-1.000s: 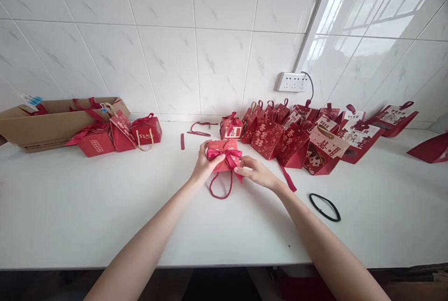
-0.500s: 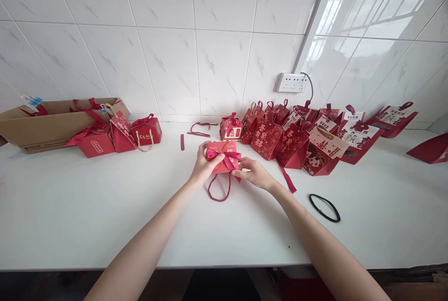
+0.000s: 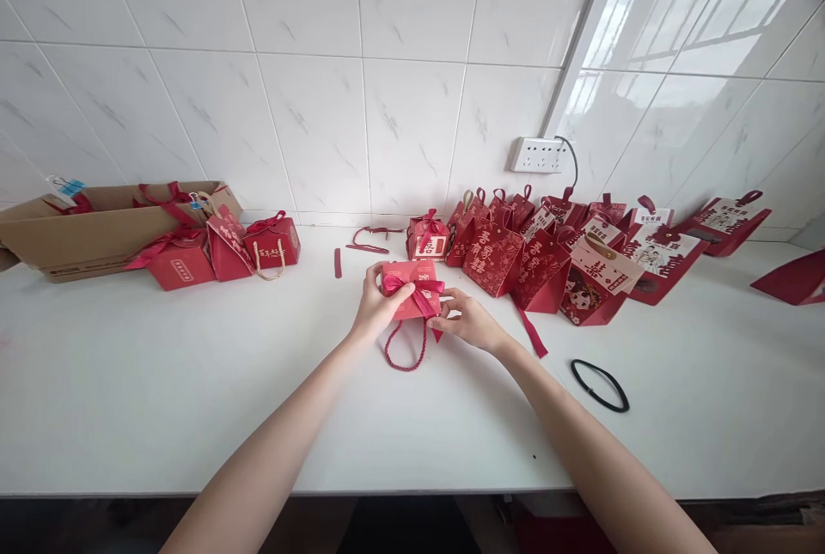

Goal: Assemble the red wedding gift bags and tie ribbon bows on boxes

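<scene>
A small red gift box with a dark pink ribbon bow across its top is between my hands on the white table. My left hand grips the box at its left side, the thumb pressing on the bow. At the right side my right hand has its thumb and fingertips around the ribbon's tail by the box's corner. A twisted red cord handle loops from the box toward me. Just behind stands another red box with a bow.
Several red gift boxes crowd the right back. More red boxes stand at the left beside an open cardboard box. A black hair tie and a loose ribbon lie at right. A power strip is on the tiled wall.
The view has shifted very slightly. Both hands keep their places on the box and ribbon, with barely any finger movement.
</scene>
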### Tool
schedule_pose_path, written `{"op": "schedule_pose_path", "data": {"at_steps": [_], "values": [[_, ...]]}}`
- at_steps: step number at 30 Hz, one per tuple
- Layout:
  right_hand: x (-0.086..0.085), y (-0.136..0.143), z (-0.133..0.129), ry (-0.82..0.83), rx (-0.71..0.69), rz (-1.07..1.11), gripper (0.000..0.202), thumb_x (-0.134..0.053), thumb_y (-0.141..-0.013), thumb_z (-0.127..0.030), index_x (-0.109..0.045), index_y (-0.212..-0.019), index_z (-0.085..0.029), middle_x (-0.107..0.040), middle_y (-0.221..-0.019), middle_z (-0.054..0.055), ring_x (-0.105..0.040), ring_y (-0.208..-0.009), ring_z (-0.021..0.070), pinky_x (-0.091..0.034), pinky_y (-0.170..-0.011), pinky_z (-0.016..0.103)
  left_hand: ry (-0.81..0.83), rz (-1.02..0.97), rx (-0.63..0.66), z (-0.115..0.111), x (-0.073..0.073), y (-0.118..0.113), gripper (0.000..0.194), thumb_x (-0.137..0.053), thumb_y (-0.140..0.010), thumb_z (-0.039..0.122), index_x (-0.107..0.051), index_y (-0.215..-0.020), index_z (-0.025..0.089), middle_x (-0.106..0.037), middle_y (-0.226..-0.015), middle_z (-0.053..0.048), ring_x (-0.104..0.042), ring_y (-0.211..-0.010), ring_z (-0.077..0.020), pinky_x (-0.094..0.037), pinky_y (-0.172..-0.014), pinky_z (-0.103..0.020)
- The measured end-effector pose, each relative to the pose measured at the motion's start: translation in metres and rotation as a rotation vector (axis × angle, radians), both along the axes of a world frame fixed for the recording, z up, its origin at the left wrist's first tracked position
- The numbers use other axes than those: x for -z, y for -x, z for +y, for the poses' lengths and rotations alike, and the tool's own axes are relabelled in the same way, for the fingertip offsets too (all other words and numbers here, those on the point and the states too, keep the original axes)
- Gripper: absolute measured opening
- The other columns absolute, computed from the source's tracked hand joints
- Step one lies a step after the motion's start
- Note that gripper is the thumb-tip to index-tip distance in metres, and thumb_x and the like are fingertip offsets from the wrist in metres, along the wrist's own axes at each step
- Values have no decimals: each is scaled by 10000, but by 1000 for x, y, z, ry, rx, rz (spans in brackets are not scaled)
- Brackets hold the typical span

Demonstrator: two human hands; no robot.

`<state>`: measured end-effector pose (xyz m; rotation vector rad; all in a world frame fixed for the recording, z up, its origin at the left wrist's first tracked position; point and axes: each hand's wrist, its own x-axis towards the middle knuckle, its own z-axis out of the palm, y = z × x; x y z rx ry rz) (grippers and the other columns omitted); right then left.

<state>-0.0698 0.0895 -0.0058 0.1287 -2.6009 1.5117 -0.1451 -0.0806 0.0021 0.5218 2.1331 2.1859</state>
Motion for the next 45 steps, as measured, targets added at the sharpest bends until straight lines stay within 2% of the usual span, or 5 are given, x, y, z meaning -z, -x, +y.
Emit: {"op": "schedule_pose_path", "data": {"at_steps": [14,18,25,39,45], "values": [[3,2,15,-83,-60,61,327,-727,-662,-509,-644,-655,-193,-526,-1234,94,-547,-1051,282,-455,-885,432,26,15,-11,-2,0,0,506,-718,-675,324,-433,-1081,225,-535,-1180,-75,-575,-1047,-204,-486,-831,-320],[3,2,31,-53,107,200,530,-718,-648,-561,-579,-1043,-236,-505,-1264,123,-485,-1171,316,-456,-898,489,25,17,26,-4,1,-1,513,-723,-670,338,-432,-1079,235,-540,-1157,-68,-596,-992,-198,-498,-787,-310],[9,4,21,-157,-100,346,1086,-797,-590,-491,-157,-1441,-280,-281,-1468,144,-322,-1335,320,-360,-1040,516,-7,24,186,-3,5,-6,622,-743,-663,348,-381,-1157,237,-558,-1125,-67,-596,-990,-203,-491,-855,-355],[0,-2,8,-89,-81,347,1040,-783,-603,-256,-146,-1424,-217,-292,-1436,169,-378,-1289,294,-415,-1006,453,36,56,236,-4,7,-6,734,-708,-667,456,-344,-1260,221,-483,-1293,-114,-530,-1141,-260,-462,-948,-402],[-15,-71,0,1,97,285,992,-794,-557,-209,-204,-1355,-238,-383,-1358,139,-387,-1285,272,-451,-978,416,60,72,657,-14,12,-20,668,-518,-805,537,-316,-1372,247,-387,-1444,-77,-384,-1311,-282,-404,-1038,-390]]}}
